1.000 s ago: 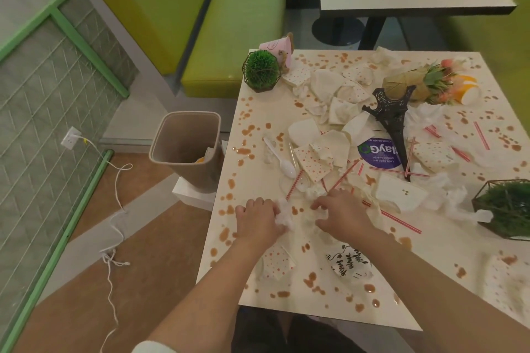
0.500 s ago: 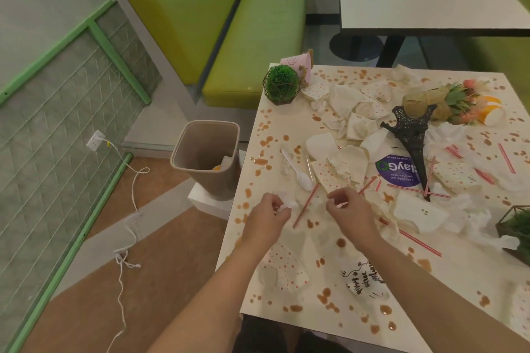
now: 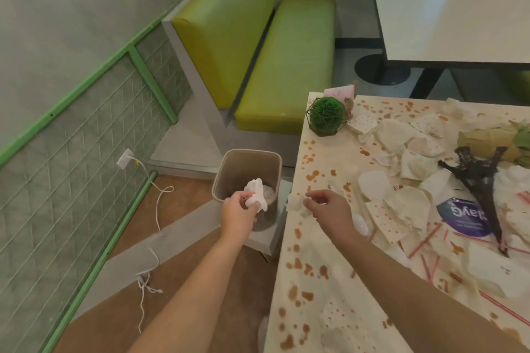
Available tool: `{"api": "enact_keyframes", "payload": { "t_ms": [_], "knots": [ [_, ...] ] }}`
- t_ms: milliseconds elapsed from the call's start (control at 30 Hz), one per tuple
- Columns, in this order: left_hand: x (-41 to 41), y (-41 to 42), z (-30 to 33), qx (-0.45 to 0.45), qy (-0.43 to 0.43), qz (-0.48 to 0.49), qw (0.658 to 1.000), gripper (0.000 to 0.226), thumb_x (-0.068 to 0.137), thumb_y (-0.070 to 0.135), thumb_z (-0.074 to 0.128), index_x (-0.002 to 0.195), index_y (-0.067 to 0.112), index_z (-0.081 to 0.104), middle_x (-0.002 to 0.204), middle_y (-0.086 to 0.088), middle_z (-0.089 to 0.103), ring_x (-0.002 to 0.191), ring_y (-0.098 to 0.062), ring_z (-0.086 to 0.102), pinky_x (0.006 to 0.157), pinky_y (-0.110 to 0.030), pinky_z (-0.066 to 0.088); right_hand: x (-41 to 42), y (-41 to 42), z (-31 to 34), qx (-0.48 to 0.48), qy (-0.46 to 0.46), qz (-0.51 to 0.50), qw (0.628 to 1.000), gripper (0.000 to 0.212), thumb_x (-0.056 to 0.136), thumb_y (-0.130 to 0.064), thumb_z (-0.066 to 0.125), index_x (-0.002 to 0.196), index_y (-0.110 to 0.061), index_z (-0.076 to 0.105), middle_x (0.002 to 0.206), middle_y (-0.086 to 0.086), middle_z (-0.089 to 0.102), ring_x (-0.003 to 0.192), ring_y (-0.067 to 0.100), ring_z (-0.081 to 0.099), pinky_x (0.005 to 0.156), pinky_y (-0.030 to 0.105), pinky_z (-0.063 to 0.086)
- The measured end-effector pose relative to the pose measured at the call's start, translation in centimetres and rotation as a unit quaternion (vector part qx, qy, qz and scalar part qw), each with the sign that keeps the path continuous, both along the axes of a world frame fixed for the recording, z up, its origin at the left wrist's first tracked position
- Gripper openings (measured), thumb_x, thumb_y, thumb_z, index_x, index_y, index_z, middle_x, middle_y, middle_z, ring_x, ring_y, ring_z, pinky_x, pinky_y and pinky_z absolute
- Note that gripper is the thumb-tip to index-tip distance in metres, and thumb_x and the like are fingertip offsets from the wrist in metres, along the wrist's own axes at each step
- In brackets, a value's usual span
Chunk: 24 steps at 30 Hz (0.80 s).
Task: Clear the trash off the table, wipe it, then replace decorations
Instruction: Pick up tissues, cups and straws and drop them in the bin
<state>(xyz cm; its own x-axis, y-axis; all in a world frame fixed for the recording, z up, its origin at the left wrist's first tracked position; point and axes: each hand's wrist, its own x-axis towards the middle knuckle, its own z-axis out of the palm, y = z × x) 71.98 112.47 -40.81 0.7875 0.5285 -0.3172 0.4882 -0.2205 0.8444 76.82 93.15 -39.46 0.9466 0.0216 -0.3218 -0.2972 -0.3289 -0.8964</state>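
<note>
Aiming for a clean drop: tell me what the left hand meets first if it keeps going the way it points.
Likely the open trash bin; the left hand, gripping a crumpled napkin, points at its mouth. Depth is unclear.

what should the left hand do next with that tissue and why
Probably let go. The left hand pinches a crumpled tissue right over the open bin, so it should drop in. The right hand holds another tissue over the table edge.
</note>
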Motion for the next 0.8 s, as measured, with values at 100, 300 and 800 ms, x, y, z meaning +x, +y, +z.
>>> {"api": "enact_keyframes", "payload": {
  "t_ms": [100,300,800],
  "knots": [
    [1.8,3.6,-0.5,0.009,0.01,-0.01,1.0,0.025,0.09,0.012,0.065,0.114,0.016,0.06,0.114,-0.007,0.057,0.084,-0.013,0.064,0.065,-0.028,0.06,1.5,3.9,-0.1,-0.017,0.0,0.001,1.0,0.01,0.088,-0.018,0.069,0.098,-0.018,0.07,0.087,-0.004,0.066,0.079,0.013,0.062,0.061,0.015,0.042],
    [5.6,7.8,-2.1,0.023,0.024,-0.032,0.999,0.027,0.085,0.009,0.066,0.108,0.021,0.057,0.083,0.002,0.056,0.075,-0.012,0.06,0.078,-0.046,0.058,4.2,9.5,-1.5,-0.06,0.002,-0.006,0.998,0.01,0.09,-0.015,0.065,0.099,-0.019,0.065,0.087,-0.008,0.06,0.076,0.0,0.052,0.055,0.009,0.033],
    [6.0,9.2,-4.8,0.021,0.061,-0.117,0.991,0.013,0.093,0.036,0.058,0.097,0.025,0.062,0.097,0.007,0.067,0.093,-0.018,0.065,0.088,-0.042,0.054,4.6,13.4,-3.8,-0.119,0.038,0.04,0.991,0.034,0.095,-0.019,0.059,0.129,-0.015,0.062,0.124,0.002,0.064,0.112,0.016,0.059,0.09,0.022,0.043]
  ]
}}
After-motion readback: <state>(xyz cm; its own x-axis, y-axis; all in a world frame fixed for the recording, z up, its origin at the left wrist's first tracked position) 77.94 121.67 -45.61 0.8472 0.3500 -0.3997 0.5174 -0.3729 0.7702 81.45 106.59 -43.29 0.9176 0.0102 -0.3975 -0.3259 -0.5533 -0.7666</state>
